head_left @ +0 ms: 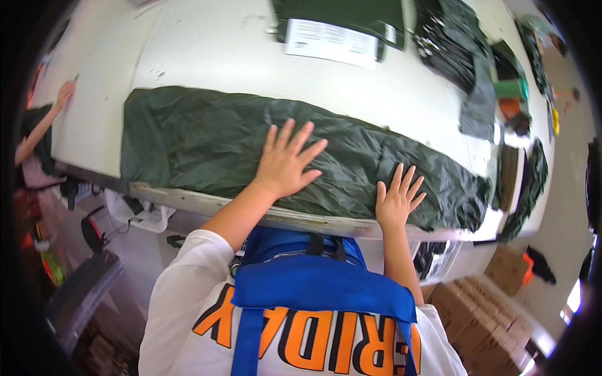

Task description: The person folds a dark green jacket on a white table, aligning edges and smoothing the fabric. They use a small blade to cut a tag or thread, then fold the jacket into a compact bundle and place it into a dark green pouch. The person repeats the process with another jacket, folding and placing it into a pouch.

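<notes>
Bags (441,55), probably, beyond dark sheet (207,141)

We see a long, dark-green plastic sheet (207,138), thin-looking, crinkled and softly shiny, on a smooth, faintly glossy white bench (207,56). The black plastic bundle (440,53) shows us sharp, glossy glints; the white paper sheet (332,42) looks matt. We find the bright-blue apron (326,285) matt cloth, the stacked brown boxes (476,310) dull cardboard.

Left hand (283,164) and right hand (397,200) lie spread on crumpled plastic (188,138); white table (207,59) beneath.
</notes>
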A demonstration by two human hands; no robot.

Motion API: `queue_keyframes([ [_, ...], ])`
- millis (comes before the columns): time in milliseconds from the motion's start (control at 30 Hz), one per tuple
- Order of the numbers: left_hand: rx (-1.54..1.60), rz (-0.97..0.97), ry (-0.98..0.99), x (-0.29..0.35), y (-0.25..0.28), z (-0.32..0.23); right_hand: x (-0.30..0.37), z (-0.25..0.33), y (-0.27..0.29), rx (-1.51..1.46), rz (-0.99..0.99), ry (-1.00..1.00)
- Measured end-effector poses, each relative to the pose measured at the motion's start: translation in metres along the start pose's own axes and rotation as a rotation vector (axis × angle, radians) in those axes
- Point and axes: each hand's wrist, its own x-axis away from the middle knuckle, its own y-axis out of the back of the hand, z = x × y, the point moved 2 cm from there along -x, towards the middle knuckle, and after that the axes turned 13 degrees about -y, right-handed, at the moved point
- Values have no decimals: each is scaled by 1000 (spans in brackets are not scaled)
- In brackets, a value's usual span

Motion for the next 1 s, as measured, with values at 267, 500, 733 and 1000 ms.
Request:
queue_keyframes([
  [267,-86,-7,-13,0,-2,-6,-32,-94,-15,24,-129,-137],
  [500,-118,-10,-28,-1,-5,-13,-55,-83,-1,-254,-104,-252],
  [733,-141,20,211,45,19,-1,4,43,-9,-275,0,251],
  [1000,1016,-1458,1225,219,38,38,3,42,-10,-275,-19,247],
])
